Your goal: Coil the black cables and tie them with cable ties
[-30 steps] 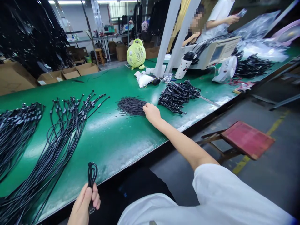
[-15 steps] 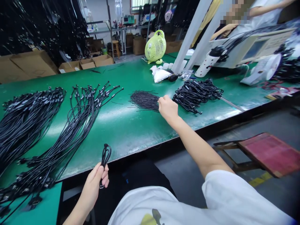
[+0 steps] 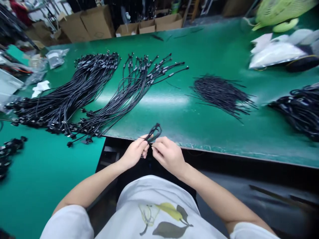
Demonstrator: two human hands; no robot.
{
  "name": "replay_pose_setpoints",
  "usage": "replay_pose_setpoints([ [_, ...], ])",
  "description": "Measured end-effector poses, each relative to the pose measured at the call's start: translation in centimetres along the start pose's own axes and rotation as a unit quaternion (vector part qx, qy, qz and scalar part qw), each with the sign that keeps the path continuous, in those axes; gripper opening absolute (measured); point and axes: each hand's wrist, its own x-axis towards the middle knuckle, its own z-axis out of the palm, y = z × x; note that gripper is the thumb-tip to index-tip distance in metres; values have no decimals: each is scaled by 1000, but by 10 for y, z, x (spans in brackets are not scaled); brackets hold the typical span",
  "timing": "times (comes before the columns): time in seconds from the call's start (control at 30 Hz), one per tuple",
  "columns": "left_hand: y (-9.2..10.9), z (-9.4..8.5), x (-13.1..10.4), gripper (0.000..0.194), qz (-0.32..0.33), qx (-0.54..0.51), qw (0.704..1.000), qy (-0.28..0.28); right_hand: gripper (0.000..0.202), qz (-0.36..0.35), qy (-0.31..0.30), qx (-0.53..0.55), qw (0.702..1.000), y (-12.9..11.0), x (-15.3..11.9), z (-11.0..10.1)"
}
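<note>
My left hand (image 3: 136, 151) is closed around a folded black cable (image 3: 156, 130), whose looped end sticks up past the fingers. Close against it on the right, my right hand (image 3: 169, 154) is pinched at the cable's side. A thin dark strand, like a twist tie (image 3: 141, 137), pokes out left of the cable; the fingers hide most of it. Beyond my hands, on the green table (image 3: 174, 116), lies a loose pile of thin black twist ties (image 3: 221, 93). To the left are a smaller spread of unfolded cables (image 3: 129, 93) and a thicker bunch of cables (image 3: 84, 83).
Folded cables (image 3: 299, 106) lie in a heap at the right. Behind them are a white plastic bag (image 3: 276, 54) and the base of a green fan (image 3: 284, 25). Cardboard boxes (image 3: 97, 25) stand past the far edge. More black connectors (image 3: 11, 152) lie at the left.
My right hand has left the twist tie pile and come to the folded cable in my left hand. The view has swung left and down.
</note>
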Motion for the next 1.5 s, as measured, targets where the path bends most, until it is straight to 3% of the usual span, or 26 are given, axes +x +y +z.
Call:
replay_pose_setpoints([
  [0.07, -2, -3, -2, 31, 38, 85, 995, 20, 22, -161, -16, -81, 983, 7, 9, -2],
  [0.13, -3, -4, -2, 17, 26, 117, 993, 9, 24, -269, -59, -104, 956, 13, 21, -9],
  [0.3, 2, -7, 1, 23, -133, -26, 987, -88, 24, -345, -232, -104, 904, 13, 40, -23],
  [0.47, 7, -11, 7, 17, -218, -103, 966, -88, 34, -397, -233, -247, 853, 8, 39, -24],
  [0.6, 9, -14, 10, 19, -269, -170, 943, -93, 45, -451, -240, -338, 791, 11, 31, -19],
  [0.7, 8, -17, 12, 20, -286, -219, 929, -89, 53, -461, -230, -378, 769, 13, 29, -14],
  [0.8, 7, -20, 13, 21, -307, -277, 905, -94, 54, -459, -211, -390, 770, 14, 31, -9],
  [0.93, 6, -23, 12, 21, -310, -337, 883, -107, 48, -448, -198, -350, 798, 16, 35, -6],
  [1.03, 8, -24, 9, 21, -301, -355, 878, -113, 46, -419, -155, -309, 840, 19, 35, -6],
  [1.1, 9, -24, 8, 23, -299, -352, 879, -119, 50, -416, -131, -307, 846, 19, 33, -8],
  [1.2, 8, -21, 8, 25, -305, -312, 890, -130, 52, -444, -167, -332, 815, 18, 28, -12],
  [1.33, 3, -9, 5, 21, -289, -223, 925, -104, 28, -462, -287, -375, 751, 14, 26, -17],
  [1.43, -3, 0, 1, 11, -225, -144, 961, -69, 13, -473, -349, -397, 705, 8, 31, -19],
  [1.5, -7, 4, -1, 4, -159, -82, 982, -58, 10, -461, -370, -404, 698, 3, 36, -19],
])
